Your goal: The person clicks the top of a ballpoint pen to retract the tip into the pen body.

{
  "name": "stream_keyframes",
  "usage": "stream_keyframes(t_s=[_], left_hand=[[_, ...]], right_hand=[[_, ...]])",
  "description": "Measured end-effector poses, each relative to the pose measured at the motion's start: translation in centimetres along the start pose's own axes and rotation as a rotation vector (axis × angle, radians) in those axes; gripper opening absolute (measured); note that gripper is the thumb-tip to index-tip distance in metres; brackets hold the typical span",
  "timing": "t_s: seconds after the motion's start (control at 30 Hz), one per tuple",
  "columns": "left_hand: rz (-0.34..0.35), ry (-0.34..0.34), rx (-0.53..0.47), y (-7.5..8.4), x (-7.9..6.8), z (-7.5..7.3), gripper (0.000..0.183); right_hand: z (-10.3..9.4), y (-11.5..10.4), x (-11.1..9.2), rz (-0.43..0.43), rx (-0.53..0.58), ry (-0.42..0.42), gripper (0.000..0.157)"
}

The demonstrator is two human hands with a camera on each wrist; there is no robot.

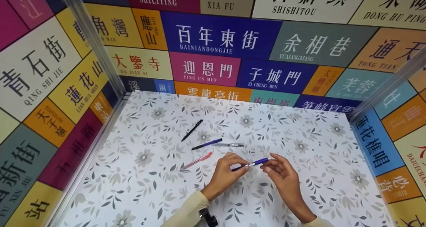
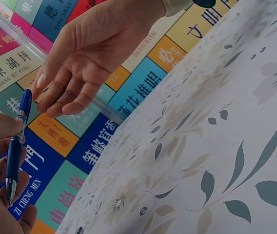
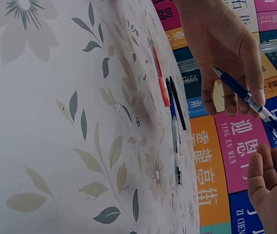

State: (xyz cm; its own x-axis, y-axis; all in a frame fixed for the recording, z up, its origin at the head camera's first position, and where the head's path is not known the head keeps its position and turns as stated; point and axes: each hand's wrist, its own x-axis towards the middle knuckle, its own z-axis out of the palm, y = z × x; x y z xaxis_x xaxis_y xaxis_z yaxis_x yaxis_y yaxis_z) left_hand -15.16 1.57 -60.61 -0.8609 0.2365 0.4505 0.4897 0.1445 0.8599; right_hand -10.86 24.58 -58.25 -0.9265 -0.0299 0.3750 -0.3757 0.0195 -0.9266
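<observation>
My left hand (image 1: 227, 170) pinches a blue pen (image 1: 259, 161) between thumb and fingers, above the table. The left wrist view shows the pen (image 2: 19, 141) slanting, its metal tip downward. Close to the pen's other end is my right hand (image 1: 283, 175). In the left wrist view the right hand (image 2: 97, 53) has loosely bent fingers; whether a fingertip touches the pen end I cannot tell. The right wrist view shows the left hand (image 3: 231, 53) on the pen's tip half, while the right hand (image 3: 272, 195) is partly cut off there.
On the flowered tabletop (image 1: 149, 187) lie a black pen (image 1: 192, 130), a blue pen with a black end (image 1: 207, 144), a clear pen (image 1: 229, 144) and a red pen (image 1: 197, 160), left of and beyond the hands. Panels with printed signs (image 1: 219, 34) enclose the table.
</observation>
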Motion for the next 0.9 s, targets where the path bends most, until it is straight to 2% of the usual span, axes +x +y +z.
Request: stream_keyframes(t_s=[0.13,0.33,0.53,0.77,0.9], left_hand=[[0.012,0.005,0.005,0.0,0.0,0.1,0.009],[-0.028,0.001,-0.005,0.0,-0.2,0.3,0.010],[-0.034,-0.012,-0.043,-0.1,-0.5,0.6,0.009],[-0.054,-0.032,-0.026,0.0,-0.8,0.9,0.008],[-0.041,-0.035,-0.030,-0.1,-0.8,1.1,0.008]], right_hand=[[0.2,0.0,0.1,0.005,0.001,0.010,0.050],[0.4,0.0,0.2,0.017,0.002,0.015,0.049],[0.5,0.1,0.3,0.042,0.000,0.021,0.049],[0.5,0.1,0.4,0.024,0.012,0.007,0.047],[0.6,0.1,0.5,0.013,0.015,-0.006,0.047]])
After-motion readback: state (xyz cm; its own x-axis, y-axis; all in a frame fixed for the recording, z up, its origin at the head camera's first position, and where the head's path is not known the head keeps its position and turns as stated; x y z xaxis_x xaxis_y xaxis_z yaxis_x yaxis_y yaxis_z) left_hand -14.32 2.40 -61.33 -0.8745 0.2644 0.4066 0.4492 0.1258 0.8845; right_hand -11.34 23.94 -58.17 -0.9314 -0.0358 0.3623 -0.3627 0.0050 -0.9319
